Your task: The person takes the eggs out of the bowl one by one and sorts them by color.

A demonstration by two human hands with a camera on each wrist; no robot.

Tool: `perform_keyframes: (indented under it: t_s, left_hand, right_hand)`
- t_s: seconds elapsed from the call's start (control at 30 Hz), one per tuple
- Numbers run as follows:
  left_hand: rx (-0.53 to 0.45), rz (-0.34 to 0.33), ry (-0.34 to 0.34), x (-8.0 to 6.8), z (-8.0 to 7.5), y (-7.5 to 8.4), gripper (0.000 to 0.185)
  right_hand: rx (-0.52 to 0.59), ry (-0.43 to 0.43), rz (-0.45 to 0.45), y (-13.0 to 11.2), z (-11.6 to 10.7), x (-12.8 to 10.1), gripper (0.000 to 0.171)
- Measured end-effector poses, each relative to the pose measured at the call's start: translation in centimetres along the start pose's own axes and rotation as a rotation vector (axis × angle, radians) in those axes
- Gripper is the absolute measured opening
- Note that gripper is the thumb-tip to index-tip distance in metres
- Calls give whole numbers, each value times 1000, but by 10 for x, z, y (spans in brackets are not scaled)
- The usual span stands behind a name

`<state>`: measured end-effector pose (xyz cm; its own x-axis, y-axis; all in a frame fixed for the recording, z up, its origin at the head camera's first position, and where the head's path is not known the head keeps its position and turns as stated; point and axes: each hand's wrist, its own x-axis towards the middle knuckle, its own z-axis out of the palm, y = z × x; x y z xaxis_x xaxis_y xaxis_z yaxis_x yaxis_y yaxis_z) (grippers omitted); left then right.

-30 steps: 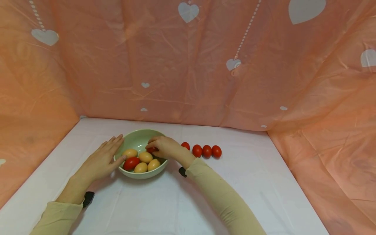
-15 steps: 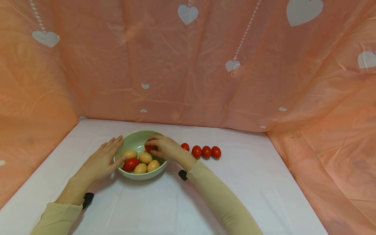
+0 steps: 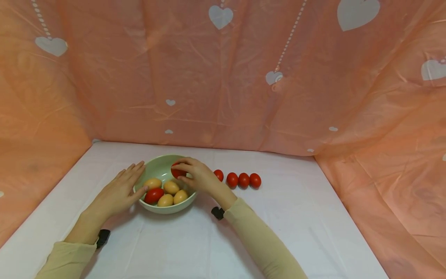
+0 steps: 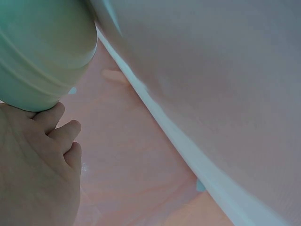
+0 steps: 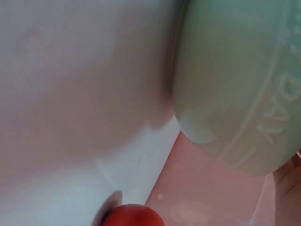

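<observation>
Pinching a red oval [image 3: 177, 171] between curled fingers and thumb, the right hand [image 3: 201, 177] is over the back right part of a pale green bowl [image 3: 165, 210]; whether that oval touches the bowl I cannot tell. The left hand [image 3: 118, 193] lies spread against the bowl's left side, its fingers nearly straight and gripping nothing loose, the thumb reaching over the rim. From the left wrist, its fingertips show against the bowl's outer wall. Toward the front of the bowl sit four tan eggs [image 3: 171, 187] and a glossy red egg [image 3: 154, 196], the red one near the left thumb. On the white-covered bench [image 3: 174, 248], to the right of the bowl, four red ovals [image 3: 243, 180] form a row: three close together, the fourth slightly apart, just behind the right wrist. The right wrist view shows raised lettering on the bowl and a red rounded top at the lower edge. Behind the bench hangs an orange-pink sheet [image 3: 195, 77] with pale hearts.
</observation>
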<state>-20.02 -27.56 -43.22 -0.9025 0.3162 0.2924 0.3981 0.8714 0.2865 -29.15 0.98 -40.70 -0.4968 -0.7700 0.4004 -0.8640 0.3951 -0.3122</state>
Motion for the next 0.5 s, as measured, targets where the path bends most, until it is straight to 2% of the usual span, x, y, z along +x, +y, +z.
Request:
perform_keyframes:
  t_s: [0.5]
  left_hand:
    - [-3,6,6,0,0,1,76]
  right_hand:
    - [53,308,-42,-8,-16,-29,38]
